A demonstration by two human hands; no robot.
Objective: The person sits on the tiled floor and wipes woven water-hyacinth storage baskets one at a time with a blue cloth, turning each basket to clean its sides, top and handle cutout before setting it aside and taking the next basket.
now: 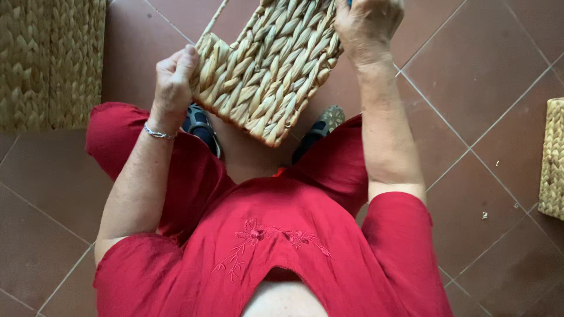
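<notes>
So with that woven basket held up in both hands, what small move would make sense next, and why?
Probably turn the woven basket a little further. The left hand grips its lower corner and the right hand its upper edge, so it hangs tilted above the tiled floor, only one plaited side showing. That's a guess; nothing shows where it's headed.

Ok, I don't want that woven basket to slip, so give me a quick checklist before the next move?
1. Left hand grips the woven basket at its corner: ok.
2. Right hand holds the far edge: ok.
3. Basket held off the tiled floor: ok.
4. Feet in shoes stay apart from the basket: ok.
5. Basket's inside empty: cannot tell.
6. Other woven baskets sit clear of the arms: ok.
</notes>
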